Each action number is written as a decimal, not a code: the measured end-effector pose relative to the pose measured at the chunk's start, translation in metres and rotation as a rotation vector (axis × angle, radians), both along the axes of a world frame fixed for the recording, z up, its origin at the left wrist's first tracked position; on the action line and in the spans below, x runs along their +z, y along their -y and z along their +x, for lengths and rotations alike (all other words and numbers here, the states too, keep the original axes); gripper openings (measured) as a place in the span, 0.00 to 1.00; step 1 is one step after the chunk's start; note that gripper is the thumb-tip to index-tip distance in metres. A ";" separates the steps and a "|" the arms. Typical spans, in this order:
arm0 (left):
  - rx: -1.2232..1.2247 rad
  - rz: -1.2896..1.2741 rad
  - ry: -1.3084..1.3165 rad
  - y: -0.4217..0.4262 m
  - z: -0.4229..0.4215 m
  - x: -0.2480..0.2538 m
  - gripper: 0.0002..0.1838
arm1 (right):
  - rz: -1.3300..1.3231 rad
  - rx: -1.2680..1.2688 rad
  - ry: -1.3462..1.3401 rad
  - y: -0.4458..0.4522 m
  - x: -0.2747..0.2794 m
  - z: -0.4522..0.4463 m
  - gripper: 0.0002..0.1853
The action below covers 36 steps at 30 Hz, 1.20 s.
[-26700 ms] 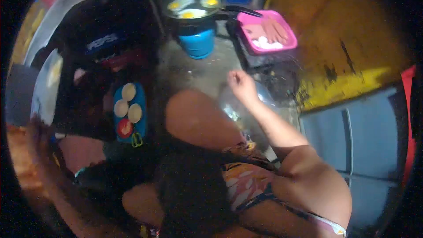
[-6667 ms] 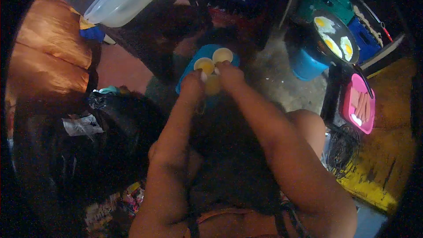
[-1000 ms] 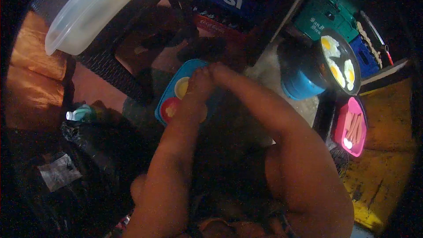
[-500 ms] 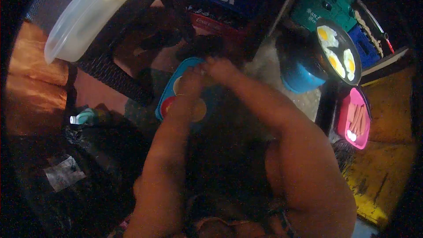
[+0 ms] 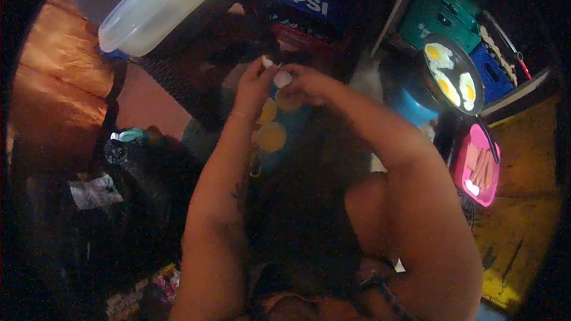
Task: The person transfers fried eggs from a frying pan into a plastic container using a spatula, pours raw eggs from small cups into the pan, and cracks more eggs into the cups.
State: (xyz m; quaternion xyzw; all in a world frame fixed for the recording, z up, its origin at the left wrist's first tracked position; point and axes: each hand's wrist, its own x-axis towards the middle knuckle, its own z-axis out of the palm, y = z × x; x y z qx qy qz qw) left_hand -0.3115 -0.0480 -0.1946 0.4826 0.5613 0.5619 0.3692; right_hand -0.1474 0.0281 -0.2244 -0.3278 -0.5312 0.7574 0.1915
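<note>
The left hand [image 5: 252, 88] pinches a small white bit [image 5: 267, 61]; the right hand [image 5: 306, 84] pinches a round white piece [image 5: 282, 79], near round yellow cups [image 5: 272, 137].

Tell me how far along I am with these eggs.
Three eggs in the pan look done, their whites opaque. Your left hand and right hand each hold a white piece, apparently cracked shell, beside the cups. Probably left: finishing that egg and cooking the sausages, which lie in the pink tray. The cups' contents are unclear.

Dim, grainy view, hands in shadow, fisheye edges curving into black.
</note>
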 end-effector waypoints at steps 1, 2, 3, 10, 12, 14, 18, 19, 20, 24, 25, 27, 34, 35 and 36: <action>-0.054 0.009 -0.054 0.008 0.004 0.011 0.29 | -0.081 0.001 -0.101 0.014 0.015 0.005 0.35; -0.117 0.014 -0.106 0.014 0.010 0.021 0.31 | -0.098 0.000 -0.205 0.027 0.029 0.010 0.36; -0.126 -0.009 -0.280 0.019 0.013 0.031 0.32 | -0.117 -0.012 -0.306 0.040 0.042 0.013 0.37; -0.349 0.119 -0.576 0.083 0.073 0.088 0.37 | -0.128 -0.008 -0.595 0.149 0.087 0.108 0.35; -0.453 0.132 -0.422 0.118 0.096 0.120 0.36 | -0.099 -0.175 -0.463 0.190 0.111 0.146 0.34; -0.463 0.180 -0.403 0.136 0.103 0.135 0.33 | 0.051 -0.272 -0.327 0.223 0.120 0.188 0.33; -0.342 0.215 -0.678 0.179 0.070 0.143 0.27 | 0.010 -0.533 -0.143 0.311 0.157 0.264 0.33; -0.325 0.147 -0.715 0.187 0.057 0.138 0.26 | 0.056 -0.588 -0.099 0.327 0.150 0.283 0.31; -0.305 0.080 -0.754 0.193 0.042 0.129 0.24 | 0.104 -0.642 -0.057 0.340 0.135 0.301 0.30; -0.293 -0.105 -0.862 0.180 -0.049 0.097 0.22 | 0.442 -0.667 0.841 0.374 0.077 0.316 0.29; -0.286 -0.168 -0.878 0.177 -0.065 0.086 0.22 | 0.442 -0.536 1.136 0.381 0.083 0.299 0.32; -0.285 -0.163 -0.721 0.172 -0.091 0.051 0.22 | 0.421 -0.416 1.463 0.388 0.062 0.282 0.36; 0.154 -0.208 -0.535 0.179 -0.135 0.058 0.15 | 1.172 -0.846 1.314 0.287 0.116 0.232 0.21; 0.242 -0.243 -0.479 0.200 -0.133 0.069 0.14 | 1.228 -0.888 1.156 0.282 0.146 0.217 0.19; 0.221 -0.248 -0.377 0.199 -0.141 0.067 0.14 | 1.259 -0.921 1.017 0.263 0.168 0.191 0.17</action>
